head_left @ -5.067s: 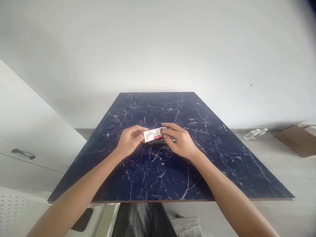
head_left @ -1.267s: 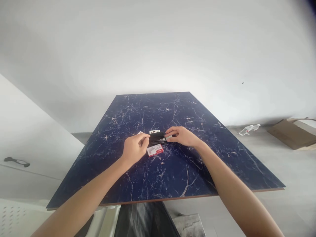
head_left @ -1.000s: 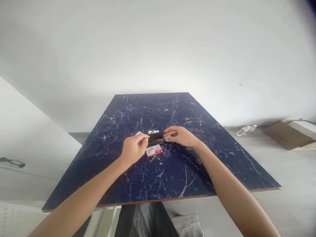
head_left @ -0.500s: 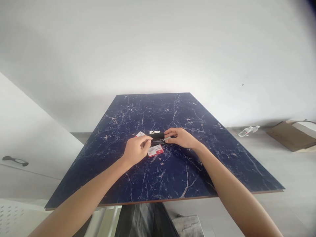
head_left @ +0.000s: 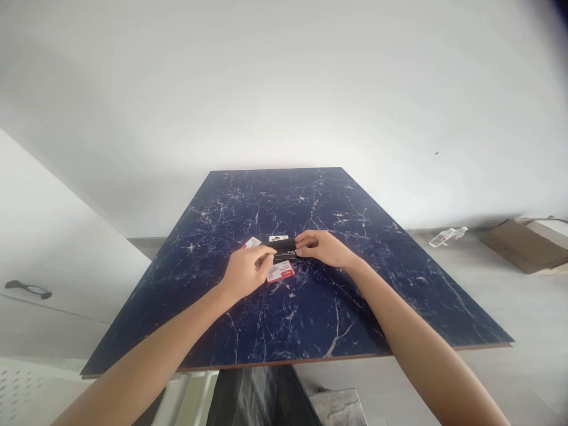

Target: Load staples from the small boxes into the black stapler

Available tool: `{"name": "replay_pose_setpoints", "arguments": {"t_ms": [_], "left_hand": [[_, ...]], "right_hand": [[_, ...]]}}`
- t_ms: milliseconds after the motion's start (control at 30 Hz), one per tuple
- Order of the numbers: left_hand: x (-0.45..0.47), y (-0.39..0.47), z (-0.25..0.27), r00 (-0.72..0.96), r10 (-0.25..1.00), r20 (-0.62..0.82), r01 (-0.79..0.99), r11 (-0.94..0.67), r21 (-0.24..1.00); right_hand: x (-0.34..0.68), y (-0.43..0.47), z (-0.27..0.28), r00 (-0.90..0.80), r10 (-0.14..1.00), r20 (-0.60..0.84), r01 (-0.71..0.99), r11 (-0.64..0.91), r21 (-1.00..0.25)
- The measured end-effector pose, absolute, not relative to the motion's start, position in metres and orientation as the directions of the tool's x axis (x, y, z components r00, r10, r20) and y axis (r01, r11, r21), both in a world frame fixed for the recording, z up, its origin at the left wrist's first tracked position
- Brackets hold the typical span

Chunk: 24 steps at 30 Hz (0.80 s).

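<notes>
A black stapler (head_left: 283,244) lies sideways at the middle of the blue marbled table, held from both ends. My left hand (head_left: 248,269) pinches its left end between thumb and fingers. On the other end, the fingers and thumb of my right hand (head_left: 323,248) are closed, and they cover part of it. Just in front of the stapler lies a small red and white box (head_left: 281,271). Another white and red box (head_left: 251,242) shows partly behind my left hand. A small white card or box with a dark print (head_left: 278,238) peeks out behind the stapler.
The blue table (head_left: 284,201) reaches to a white wall. On the floor at the right are clear plastic bottles (head_left: 447,236) and a brown cardboard box (head_left: 515,244). A white door or panel with a dark handle (head_left: 28,289) stands at the left.
A light grey piece that showed by my right thumb at the stapler's right end is no longer visible. Both hands keep nearly the same place, with my left fingers shifted very slightly right.
</notes>
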<state>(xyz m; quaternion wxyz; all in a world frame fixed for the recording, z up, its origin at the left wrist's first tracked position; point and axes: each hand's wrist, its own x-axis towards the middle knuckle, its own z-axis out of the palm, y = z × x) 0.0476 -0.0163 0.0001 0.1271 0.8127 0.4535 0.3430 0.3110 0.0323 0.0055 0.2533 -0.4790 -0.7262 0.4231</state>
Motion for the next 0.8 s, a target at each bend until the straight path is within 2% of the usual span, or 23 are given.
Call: {"name": "replay_pose_setpoints", "arguments": {"t_ms": [400, 600, 800], "left_hand": [[0.048, -0.017, -0.001, 0.357, 0.825, 0.438, 0.664, -0.554, 0.502], [0.047, -0.016, -0.002, 0.370, 0.821, 0.435, 0.659, -0.562, 0.500], [0.046, -0.016, -0.001, 0.385, 0.820, 0.423, 0.654, -0.566, 0.502]], "right_hand": [[0.310, 0.027, 0.010, -0.421, 0.903, 0.081, 0.511, 0.310, -0.802], [0.313, 0.026, 0.015, -0.418, 0.901, 0.118, 0.599, 0.371, -0.710], [0.318, 0.026, 0.017, -0.427, 0.899, 0.093, 0.672, 0.385, -0.632]]}}
